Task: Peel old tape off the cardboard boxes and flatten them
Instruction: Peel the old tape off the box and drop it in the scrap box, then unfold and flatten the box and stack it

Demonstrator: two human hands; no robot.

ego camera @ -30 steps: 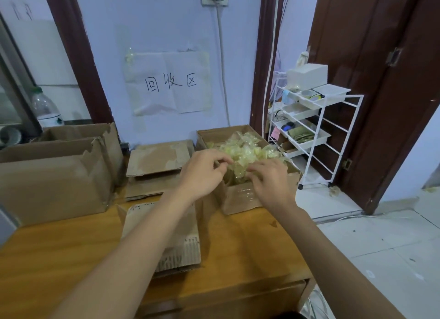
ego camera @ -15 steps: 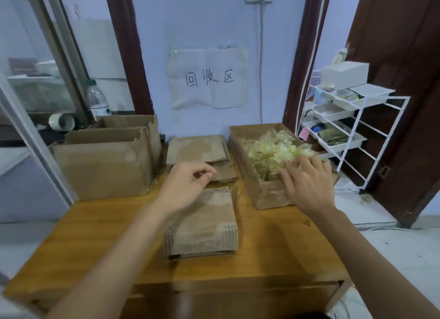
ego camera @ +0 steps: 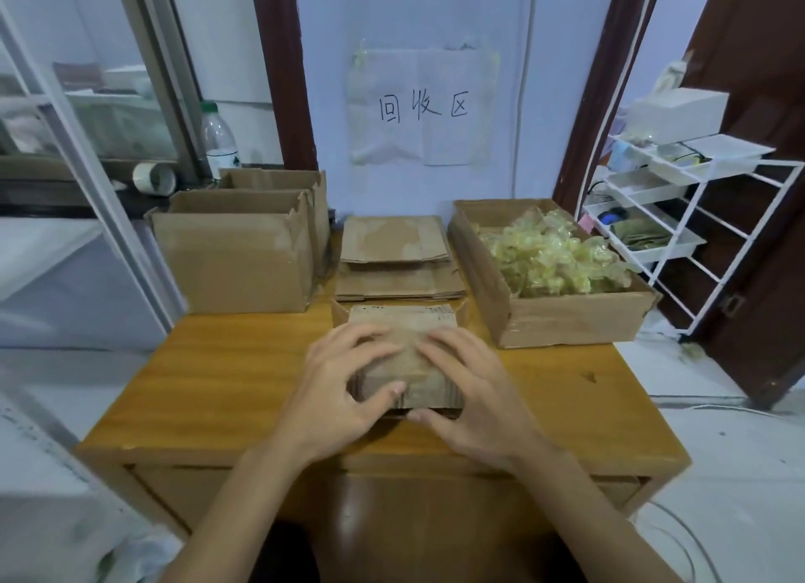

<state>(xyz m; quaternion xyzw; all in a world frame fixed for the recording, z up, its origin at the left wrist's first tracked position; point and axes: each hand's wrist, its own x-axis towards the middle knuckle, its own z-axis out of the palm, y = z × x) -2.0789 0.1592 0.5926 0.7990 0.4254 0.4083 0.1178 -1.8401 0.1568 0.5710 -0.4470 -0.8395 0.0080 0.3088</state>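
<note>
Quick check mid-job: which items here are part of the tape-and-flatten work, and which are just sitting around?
Job: flattened box under both hands, flat stack, open boxes, box of peeled tape.
Idle: water bottle, tape roll, white rack, wall sign.

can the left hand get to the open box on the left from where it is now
Probably yes. The left hand rests on the flattened box near the table's middle, and the wood between it and the open box is bare. That box stands at the table's back left, nothing in front.
</note>
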